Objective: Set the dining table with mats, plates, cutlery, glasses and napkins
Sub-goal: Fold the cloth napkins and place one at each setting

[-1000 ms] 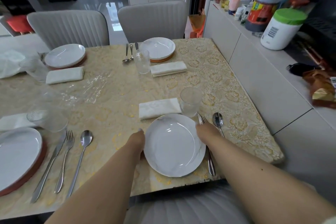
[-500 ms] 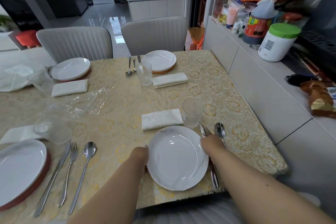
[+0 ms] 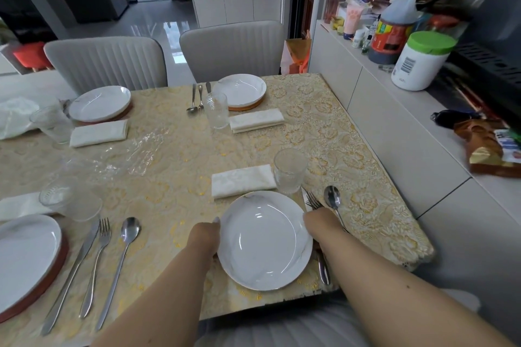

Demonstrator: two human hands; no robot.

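A white plate [image 3: 265,242] lies at the near right place on the gold-patterned tablecloth [image 3: 174,166]. My left hand [image 3: 204,236] grips its left rim, thumb on top and fingers hidden beneath. My right hand [image 3: 321,222] grips the right rim and covers part of the cutlery there. A fork [image 3: 313,201], a spoon [image 3: 332,200] and a knife handle [image 3: 323,267] show around that hand. Just beyond the plate lie a folded white napkin [image 3: 244,180] and a clear glass [image 3: 290,170].
Three other places have plates: far right [image 3: 241,90], far left [image 3: 100,103], and near left [image 3: 25,256] on a brown mat [image 3: 53,270]. Two grey chairs [image 3: 231,48] stand opposite. A sideboard [image 3: 394,127] with bottles and a green-lidded jar [image 3: 423,60] runs along the table's right side.
My head has tilted up, so the table sits lower in view. Both hands stay at the plate's rim, and the plate keeps its place by the napkin.
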